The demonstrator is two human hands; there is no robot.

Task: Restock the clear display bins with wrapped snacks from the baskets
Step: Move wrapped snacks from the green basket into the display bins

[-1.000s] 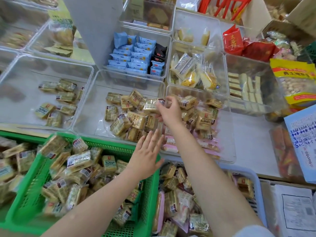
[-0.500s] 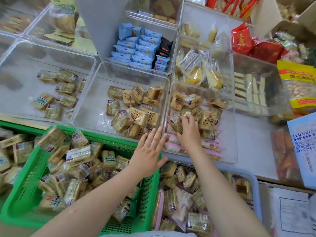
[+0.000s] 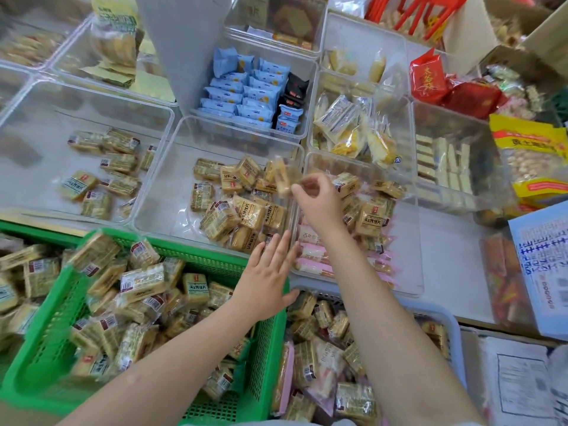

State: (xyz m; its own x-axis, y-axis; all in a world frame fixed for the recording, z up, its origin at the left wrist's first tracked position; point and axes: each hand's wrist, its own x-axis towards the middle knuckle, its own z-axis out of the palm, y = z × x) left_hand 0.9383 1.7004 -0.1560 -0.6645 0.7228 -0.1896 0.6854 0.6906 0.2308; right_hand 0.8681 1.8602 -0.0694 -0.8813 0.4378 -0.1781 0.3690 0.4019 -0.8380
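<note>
Right hand, centre of frame: grip narrow, fingertips curled round a blurred wrapped snack held above the dividing wall between the middle clear bin and the right clear bin. Left hand: grip wide, fingers straight, palm down over the upper right corner of the green basket, holding nothing. Both bins partly stocked with tan wrapped snacks. The green basket, lower left, and the blue basket, lower centre, hold further packets. Blue packets fill an upper-centre bin.
</note>
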